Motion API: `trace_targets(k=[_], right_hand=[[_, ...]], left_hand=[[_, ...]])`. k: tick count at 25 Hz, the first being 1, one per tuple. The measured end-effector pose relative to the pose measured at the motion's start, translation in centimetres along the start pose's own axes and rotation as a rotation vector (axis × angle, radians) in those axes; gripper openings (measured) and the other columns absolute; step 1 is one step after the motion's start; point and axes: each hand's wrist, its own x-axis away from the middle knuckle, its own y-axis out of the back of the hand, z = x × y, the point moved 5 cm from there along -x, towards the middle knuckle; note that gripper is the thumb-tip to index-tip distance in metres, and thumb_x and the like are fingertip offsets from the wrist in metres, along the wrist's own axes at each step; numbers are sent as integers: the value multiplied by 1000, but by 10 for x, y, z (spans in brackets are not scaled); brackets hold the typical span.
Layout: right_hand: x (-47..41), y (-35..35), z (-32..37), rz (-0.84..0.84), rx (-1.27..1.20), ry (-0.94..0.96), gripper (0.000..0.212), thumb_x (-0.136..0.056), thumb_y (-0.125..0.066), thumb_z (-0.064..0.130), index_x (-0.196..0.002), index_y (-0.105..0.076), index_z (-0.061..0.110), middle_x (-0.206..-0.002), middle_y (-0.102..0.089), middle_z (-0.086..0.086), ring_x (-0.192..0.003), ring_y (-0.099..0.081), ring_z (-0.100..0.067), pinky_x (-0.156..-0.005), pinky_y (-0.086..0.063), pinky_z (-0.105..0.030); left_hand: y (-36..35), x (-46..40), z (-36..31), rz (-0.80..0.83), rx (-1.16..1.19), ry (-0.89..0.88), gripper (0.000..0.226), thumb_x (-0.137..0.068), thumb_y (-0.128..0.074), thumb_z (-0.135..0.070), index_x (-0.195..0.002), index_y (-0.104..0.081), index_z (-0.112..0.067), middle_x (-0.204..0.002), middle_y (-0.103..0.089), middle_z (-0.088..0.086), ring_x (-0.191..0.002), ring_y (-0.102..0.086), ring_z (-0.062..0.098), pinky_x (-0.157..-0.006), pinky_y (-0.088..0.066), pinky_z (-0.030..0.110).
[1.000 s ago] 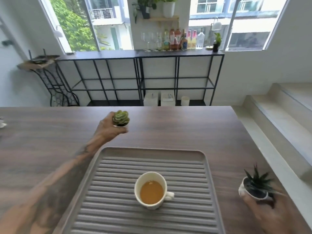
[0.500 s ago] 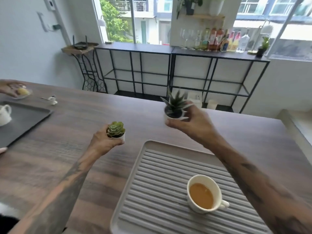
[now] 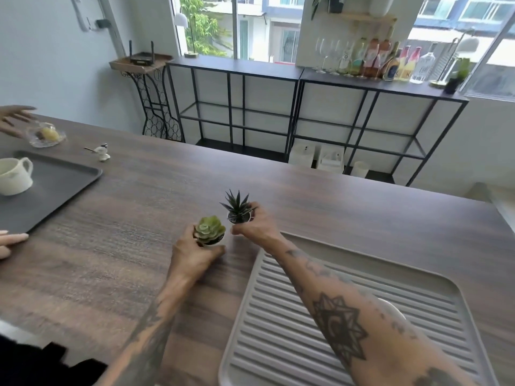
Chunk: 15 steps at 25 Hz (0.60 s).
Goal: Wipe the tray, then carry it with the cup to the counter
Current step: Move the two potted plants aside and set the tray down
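A grey ribbed tray [image 3: 281, 324] lies on the wooden table at the lower right. Its cup [image 3: 390, 306] is almost wholly hidden behind my right forearm; only a sliver of white rim shows. My left hand [image 3: 192, 253] grips a small pot with a round green succulent [image 3: 209, 231], low over the table just left of the tray. My right hand [image 3: 252, 227] holds a pot with a spiky dark succulent [image 3: 237, 206] right beside it, past the tray's far left corner.
A dark tray [image 3: 55, 188] with a white cup [image 3: 14, 175] sits at the left, with another person's hands [image 3: 12, 118] near it. A glass dish [image 3: 46, 135] and a small bird figurine [image 3: 102, 152] stand behind. A black shelf unit [image 3: 306, 76] with bottles lines the windows.
My right hand has brought the spiky plant from the table's right side across to the left, beside the green succulent. Both hands have lowered toward the table. My view has swung left.
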Motion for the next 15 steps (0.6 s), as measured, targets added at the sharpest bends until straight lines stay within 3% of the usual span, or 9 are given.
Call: trace_targets(k=[3,6,12,15], right_hand=[[-5,-13,-11,-20,0,11,58,-56,-79,23,-111,-61,22,-103,-75,-2,-98,-69,-19,-90,-56,-33],[-6,-23,-12,-1,-32,37,53,-57,-77,23,-107,-61,27,-102,-76,1,-95,-71,-15,-92,-56,-38],[-10,-27,-16,41,-49,67,60,-59,-77,27,-117,-62,26,-106,-74,3,-96,-71,-12,-94,-56,-39],[-10,-28,-19,45,-16,50,67,-57,-76,30,-122,-60,26,-110,-73,3,-99,-70,-13,-95,-56,-38]], left_hand=[[-6,35,5,-15,9,-16,57,-59,-93,-23,-103,-58,-24,-87,-69,-6,-79,-64,13,-64,-45,17],[-13,46,9,-37,45,-31,55,-59,-93,-23,-101,-56,-24,-87,-69,-8,-77,-65,7,-62,-45,15],[-17,50,15,-99,60,-83,57,-59,-93,-29,-101,-55,-25,-92,-71,-5,-82,-68,10,-70,-55,30],[-19,49,20,-77,78,-113,57,-59,-94,-27,-101,-56,-24,-92,-71,-4,-80,-68,4,-66,-51,13]])
